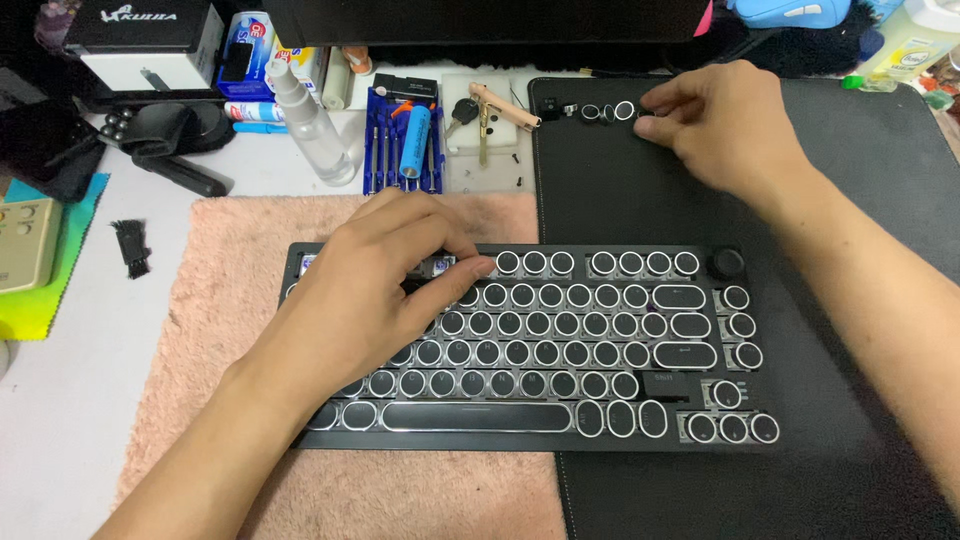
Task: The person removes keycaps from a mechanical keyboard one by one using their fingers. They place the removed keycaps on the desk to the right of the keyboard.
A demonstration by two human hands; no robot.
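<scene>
A black keyboard point(560, 345) with round chrome-rimmed keycaps lies across a pink furry mat point(230, 290) and a black desk pad point(640, 200). My left hand point(375, 285) rests on the keyboard's top left, fingers pinched at a key in the top row where some caps are off. My right hand point(715, 115) reaches to the far edge of the black pad, its fingertips on a small round keycap beside a row of loose keycaps point(605, 112). Whether it grips the cap is hidden by the fingers.
Behind the mat stand a clear spray bottle point(310, 125), a blue tray of small screwdrivers point(405, 145) with a blue battery, a key and a tan tool point(490, 110). A black brush point(130, 245) and a remote point(25, 240) lie at the left.
</scene>
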